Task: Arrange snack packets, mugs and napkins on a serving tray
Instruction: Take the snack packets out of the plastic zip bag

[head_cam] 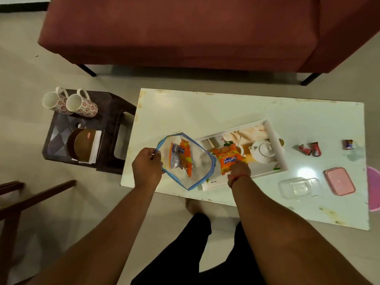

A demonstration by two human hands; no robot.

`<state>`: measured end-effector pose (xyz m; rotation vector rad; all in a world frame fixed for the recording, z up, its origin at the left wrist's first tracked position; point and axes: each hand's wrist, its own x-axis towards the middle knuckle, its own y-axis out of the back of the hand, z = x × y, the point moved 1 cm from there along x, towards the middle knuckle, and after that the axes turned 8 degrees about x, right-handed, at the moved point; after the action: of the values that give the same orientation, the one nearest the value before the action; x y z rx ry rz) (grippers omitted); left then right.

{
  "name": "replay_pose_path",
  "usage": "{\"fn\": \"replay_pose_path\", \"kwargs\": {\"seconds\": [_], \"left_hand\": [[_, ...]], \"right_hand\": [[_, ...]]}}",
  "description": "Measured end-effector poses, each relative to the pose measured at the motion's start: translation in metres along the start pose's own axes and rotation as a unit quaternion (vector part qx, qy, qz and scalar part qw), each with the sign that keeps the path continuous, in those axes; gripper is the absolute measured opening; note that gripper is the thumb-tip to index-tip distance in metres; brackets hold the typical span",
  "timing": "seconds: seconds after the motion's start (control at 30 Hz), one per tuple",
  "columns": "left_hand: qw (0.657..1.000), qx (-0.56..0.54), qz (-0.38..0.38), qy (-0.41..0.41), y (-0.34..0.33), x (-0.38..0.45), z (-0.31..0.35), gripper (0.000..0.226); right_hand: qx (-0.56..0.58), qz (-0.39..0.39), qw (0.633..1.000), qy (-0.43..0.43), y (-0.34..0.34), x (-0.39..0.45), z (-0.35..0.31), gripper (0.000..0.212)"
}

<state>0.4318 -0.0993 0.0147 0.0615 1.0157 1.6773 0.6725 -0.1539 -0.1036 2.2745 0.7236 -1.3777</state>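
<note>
1. A white tabletop (226,112) fills the middle of the view, and a rectangular serving tray (275,140) with a printed teapot picture lies on it at an angle. All places below are given relative to this tray.
2. The left hand (147,167), left of the tray, has its grip closed on the blue rim of a clear zip bag (197,159), pinching it so the mouth stands open.
3. Inside the bag, two snack packets (181,157) stand on edge, orange and silver.
4. The right hand (239,170), at the tray's near edge, grips one orange snack packet (229,159) by its bottom corner; the packet sits over the tray's left end.
5. Two patterned mugs (70,102) stand far left of the tray on a dark plastic stool (115,112), with round brown coasters (84,144) and white napkins (97,140) near them.
6. Right of the tray lie small red wrappers (309,149), a clear container (298,187) and a pink lid (340,181).
7. A red sofa (185,27) stands beyond the tray.
</note>
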Motion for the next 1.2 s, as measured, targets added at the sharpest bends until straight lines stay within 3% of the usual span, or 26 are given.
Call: {"fn": "replay_pose_path", "kwargs": {"seconds": [0.03, 0.1, 0.17, 0.27, 0.33, 0.4, 0.47, 0.57, 0.67, 0.73, 0.83, 0.9, 1.07, 1.2], "left_hand": [[1.0, 0.005, -0.005, -0.003, -0.001, 0.0, 0.001, 0.003], [1.0, 0.013, -0.014, -0.009, -0.005, -0.003, 0.006, 0.006], [1.0, 0.022, -0.019, -0.01, -0.009, -0.01, 0.016, 0.009], [0.999, 0.025, -0.022, -0.02, -0.016, -0.024, 0.035, 0.005], [0.998, 0.038, -0.022, -0.036, -0.022, -0.037, 0.051, 0.005], [0.996, 0.056, -0.021, -0.059, -0.028, -0.051, 0.067, 0.007], [0.994, 0.065, -0.02, -0.08, -0.034, -0.067, 0.083, 0.007], [0.993, 0.068, -0.024, -0.098, -0.045, -0.09, 0.106, 0.005], [0.993, 0.052, -0.027, -0.106, -0.056, -0.118, 0.128, 0.008], [0.993, 0.038, -0.028, -0.109, -0.062, -0.135, 0.142, 0.006], [0.991, 0.017, -0.039, -0.131, -0.069, -0.159, 0.158, 0.004], [0.988, 0.012, -0.049, -0.146, -0.07, -0.173, 0.166, 0.005], [0.987, 0.005, -0.036, -0.154, -0.068, -0.191, 0.173, 0.007], [0.992, 0.017, -0.003, -0.124, -0.069, -0.185, 0.166, 0.01]], "right_hand": [[0.041, -0.007, 0.999, -0.029, 0.001, -0.003, -0.003, 0.053], [0.003, -0.024, 1.0, -0.008, 0.011, -0.002, -0.01, 0.049], [-0.1, 0.016, 0.994, 0.038, 0.025, -0.015, -0.018, 0.037], [-0.088, 0.05, 0.98, 0.173, 0.038, -0.042, -0.038, 0.028], [-0.133, 0.039, 0.945, 0.297, 0.039, -0.069, -0.06, 0.021], [-0.198, -0.051, 0.882, 0.426, 0.039, -0.093, -0.077, 0.021], [-0.234, -0.14, 0.832, 0.483, 0.039, -0.117, -0.094, 0.02], [-0.351, -0.215, 0.782, 0.469, 0.036, -0.134, -0.113, 0.022], [-0.563, -0.233, 0.691, 0.389, 0.037, -0.136, -0.129, 0.029], [-0.632, -0.237, 0.66, 0.33, 0.042, -0.133, -0.14, 0.04], [-0.679, -0.219, 0.63, 0.307, 0.052, -0.127, -0.162, 0.052], [-0.682, -0.205, 0.631, 0.309, 0.058, -0.126, -0.176, 0.049], [-0.633, -0.206, 0.672, 0.325, 0.07, -0.122, -0.19, 0.039], [-0.608, -0.233, 0.66, 0.375, 0.073, -0.135, -0.181, 0.038]]}}
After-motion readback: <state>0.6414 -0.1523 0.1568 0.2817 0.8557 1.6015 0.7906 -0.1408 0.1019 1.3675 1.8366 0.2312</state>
